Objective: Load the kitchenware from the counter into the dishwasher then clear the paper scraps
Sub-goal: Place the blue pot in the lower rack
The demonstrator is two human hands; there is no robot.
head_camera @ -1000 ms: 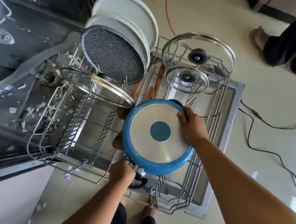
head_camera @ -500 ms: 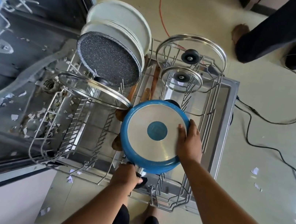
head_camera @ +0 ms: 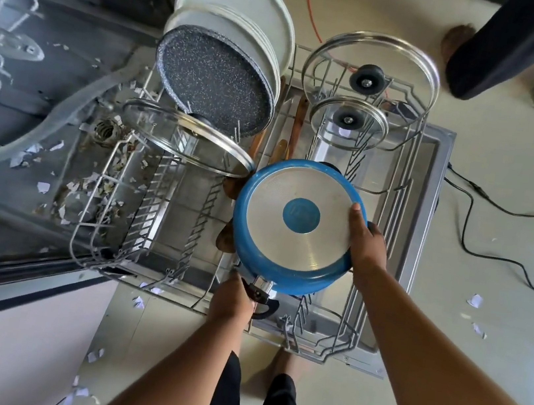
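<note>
Head view, looking down. Item one: blue round frying pan with a silver base [head_camera: 300, 228], held base-up and tilted over the front middle of the grey wire dishwasher rack [head_camera: 393, 228], which is pulled out over the open dishwasher door [head_camera: 433, 206]. Left hand [head_camera: 231, 301]: fingers wrapped round the pan's black handle [head_camera: 263, 300] at the near edge. Right hand [head_camera: 368, 248]: clasps the pan's right rim, thumb lying on the silver base, remaining fingers hidden behind the rim. Racked items: dark speckled round pan [head_camera: 214, 83] leaning against a stack of white round plates [head_camera: 240, 0] at the far left; tilted glass lid with a steel rim [head_camera: 184, 141] just left of the blue pan; large glass lid [head_camera: 374, 55] and small glass lid [head_camera: 348, 121] upright at the far right; brown wooden utensils [head_camera: 297, 120] along the middle. White paper scraps [head_camera: 42, 186] litter the dishwasher tub and the pale tiled floor [head_camera: 506, 168]. Black cables [head_camera: 509, 263] cross the floor at right; a second person's dark trouser legs [head_camera: 510, 48] stand at the top right.
</note>
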